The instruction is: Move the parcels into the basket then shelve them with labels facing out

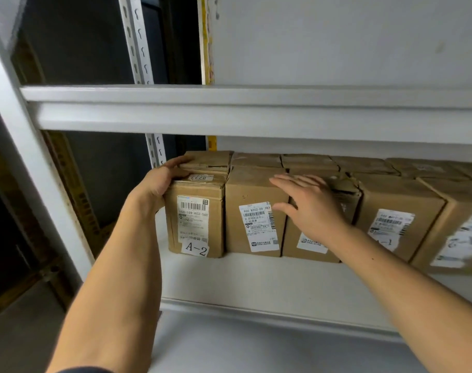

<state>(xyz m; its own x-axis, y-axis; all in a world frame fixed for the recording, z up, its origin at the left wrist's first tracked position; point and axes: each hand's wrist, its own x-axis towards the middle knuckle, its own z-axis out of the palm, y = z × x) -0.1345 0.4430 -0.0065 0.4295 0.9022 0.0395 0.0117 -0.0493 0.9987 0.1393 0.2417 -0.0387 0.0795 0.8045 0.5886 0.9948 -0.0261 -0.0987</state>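
Several brown cardboard parcels stand in a row on a white metal shelf (229,278), white labels facing out. The leftmost parcel (197,224) carries a tag reading A-2. My left hand (162,176) grips its top left corner, fingers curled over the top edge. Beside it stands a second parcel (253,224) with a barcode label. My right hand (307,203) is spread with straight fingers in front of the second and third parcel (310,246), touching or just off their fronts. More parcels sit in a row behind. The basket is out of view.
An upper shelf beam (256,114) runs across just above the parcels. A white upright post (27,146) stands at the left, with dark space and a yellowish frame beyond it. More labelled parcels (399,222) continue to the right.
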